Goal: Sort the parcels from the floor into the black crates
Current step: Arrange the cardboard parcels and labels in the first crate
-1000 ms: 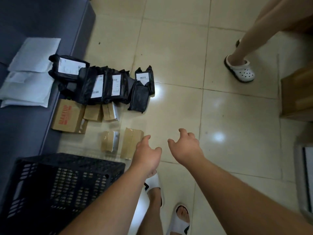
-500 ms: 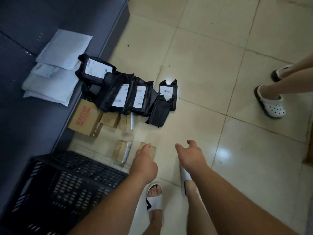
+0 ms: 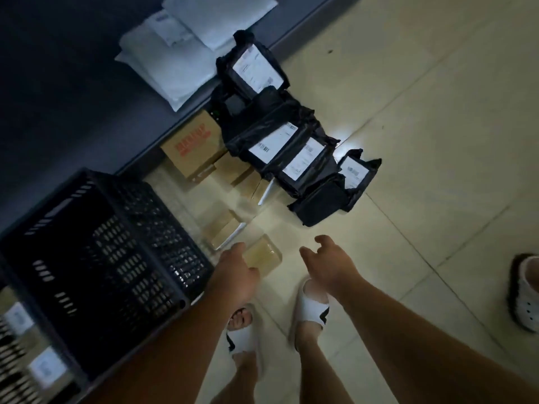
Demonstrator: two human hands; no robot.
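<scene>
Parcels lie on the tiled floor: several black poly bags with white labels (image 3: pixel 280 147), several brown cardboard boxes including a large one with red print (image 3: pixel 192 144), and a small taped box (image 3: pixel 262 253) nearest me. An empty black crate (image 3: pixel 96 258) stands at the left. My left hand (image 3: pixel 236 275) reaches down over the small taped box, fingers curled at its near edge; whether it touches is unclear. My right hand (image 3: pixel 326 262) hovers open just right of that box, holding nothing.
White padded mailers (image 3: pixel 180 53) lie on a dark grey sofa (image 3: pixel 58 97) at the left. A second crate with labelled parcels (image 3: pixel 26 365) shows at the bottom left. My feet in white slides (image 3: pixel 310 309) stand below my hands. Another person's white clog (image 3: pixel 528 293) is at the right edge.
The view has swung and darkened. Both hands have dropped closer to the small taped box, the left one now over it. The other person's foot has shifted toward the right edge.
</scene>
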